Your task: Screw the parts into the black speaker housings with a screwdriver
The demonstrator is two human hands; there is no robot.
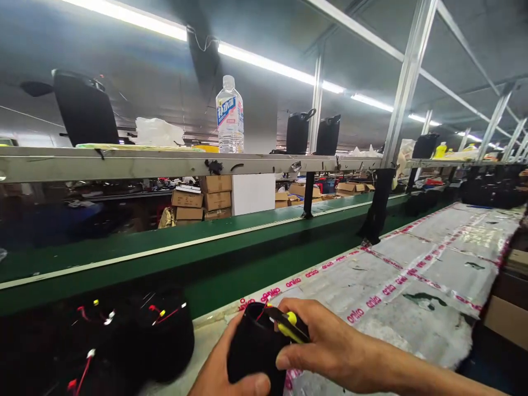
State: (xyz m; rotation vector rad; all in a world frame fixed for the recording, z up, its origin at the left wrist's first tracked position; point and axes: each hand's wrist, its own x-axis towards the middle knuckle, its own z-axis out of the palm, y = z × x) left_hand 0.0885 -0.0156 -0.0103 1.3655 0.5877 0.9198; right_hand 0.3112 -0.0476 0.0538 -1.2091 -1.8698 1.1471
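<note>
My left hand [220, 366] is wrapped round a black, fabric-looking cylindrical housing [256, 349], held upright at the bottom of the view. In my right hand [325, 335] is a black and yellow utility knife [292, 325], its front end at the housing's open top rim. A thin red wire shows inside that opening. Left of my left hand stand more black housings [169, 344], with red wires [84, 371] and small white and yellow connectors coming out of them. The dark surfaces hide where one housing ends and another begins.
A green conveyor belt [264, 269] runs behind my hands. The bench at right is covered with white sheeting [412, 275] taped with pink print. Above the belt, a metal shelf [165, 165] carries a plastic bottle [230, 118] and black speakers. Metal posts [410, 82] rise from it.
</note>
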